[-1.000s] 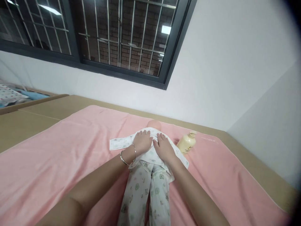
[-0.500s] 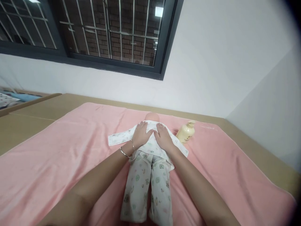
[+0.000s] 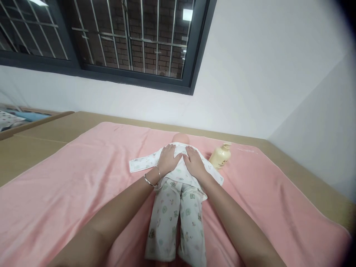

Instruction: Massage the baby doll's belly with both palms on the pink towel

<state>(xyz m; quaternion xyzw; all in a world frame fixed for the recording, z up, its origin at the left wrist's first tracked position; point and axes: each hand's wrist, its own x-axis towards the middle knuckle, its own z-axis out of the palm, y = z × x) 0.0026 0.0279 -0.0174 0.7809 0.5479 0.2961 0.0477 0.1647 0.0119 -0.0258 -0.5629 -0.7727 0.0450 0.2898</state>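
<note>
A baby doll (image 3: pixel 181 138) lies on a pink blanket (image 3: pixel 91 178), its head toward the wall. It wears a white printed top (image 3: pixel 180 174) and matching trousers (image 3: pixel 165 222). Flat on the left side of the top's chest rests my left hand (image 3: pixel 168 160), with a silver bracelet (image 3: pixel 150 181) at the wrist. My right hand (image 3: pixel 194 162) lies flat on the chest's right side. Both hands have their fingers stretched out, and the thumbs nearly meet in the middle. Most of the doll's head is hidden from this angle.
A pale yellow pump bottle (image 3: pixel 220 156) stands tilted in view on the blanket, right of the doll. Behind the tan tabletop (image 3: pixel 83 118) rises a white wall (image 3: pixel 236 74) with a dark-framed barred window (image 3: pixel 133 40). Folded cloths (image 3: pixel 33 116) lie at the far left.
Both hands stay flat on the doll's chest with hardly any movement. The whole view has shifted very slightly.
</note>
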